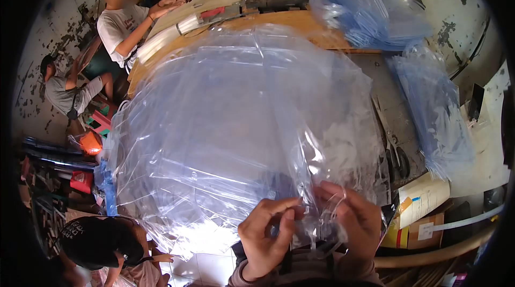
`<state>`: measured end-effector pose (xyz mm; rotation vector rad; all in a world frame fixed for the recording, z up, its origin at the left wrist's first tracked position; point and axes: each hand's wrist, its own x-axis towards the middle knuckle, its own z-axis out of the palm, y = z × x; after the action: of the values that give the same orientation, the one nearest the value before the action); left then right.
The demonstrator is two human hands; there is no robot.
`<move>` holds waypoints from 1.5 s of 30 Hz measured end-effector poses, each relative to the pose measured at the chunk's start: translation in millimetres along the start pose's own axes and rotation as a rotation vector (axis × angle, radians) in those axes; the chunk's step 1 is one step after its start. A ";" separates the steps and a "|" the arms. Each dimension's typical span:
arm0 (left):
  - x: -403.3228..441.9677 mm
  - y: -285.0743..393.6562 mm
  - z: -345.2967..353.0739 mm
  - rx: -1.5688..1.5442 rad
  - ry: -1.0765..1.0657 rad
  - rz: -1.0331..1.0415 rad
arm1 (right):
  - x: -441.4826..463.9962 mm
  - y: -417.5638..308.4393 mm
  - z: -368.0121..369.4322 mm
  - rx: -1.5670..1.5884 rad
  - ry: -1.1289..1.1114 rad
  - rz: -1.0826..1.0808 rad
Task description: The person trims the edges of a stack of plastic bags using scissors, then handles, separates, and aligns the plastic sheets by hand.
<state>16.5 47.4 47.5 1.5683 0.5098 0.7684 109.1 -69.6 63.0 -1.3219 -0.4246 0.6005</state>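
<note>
A broad pile of clear plastic sheets [230, 104] covers most of the table before me. Close to my body, both hands pinch one gathered piece of clear plastic sheet [313, 228]. My left hand [269, 233] has thumb and fingers closed on its left side. Around its right side curl the fingers of my right hand [354, 222], with thin, shiny plastic folds between them. The bunched plastic hangs between the hands and partly hides the fingertips. A pair of scissors [397, 153] lies to the right, apart from my right hand.
Bluish plastic stacks [375, 18] lie at the back right, and another plastic bundle [434, 110] hangs over the right edge. A cardboard box [426, 231] stands lower right. One person [120, 29] stands at the back left; another person [102, 244] sits at the lower left.
</note>
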 end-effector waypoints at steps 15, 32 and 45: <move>-3.9 -9.9 -2.7 0.039 0.055 -0.092 | 15.2 22.1 -10.7 0.250 0.136 0.114; -4.9 -15.3 -6.1 0.051 0.068 -0.103 | 16.2 26.6 -11.8 0.244 0.036 0.084; -13.1 -4.2 -34.8 -0.477 -0.018 -0.233 | 7.1 34.6 20.5 -0.970 -0.736 -0.570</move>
<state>-17.2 62.7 41.8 1.0527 0.4464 0.6386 96.5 -44.9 33.1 -1.7268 -1.7983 0.3686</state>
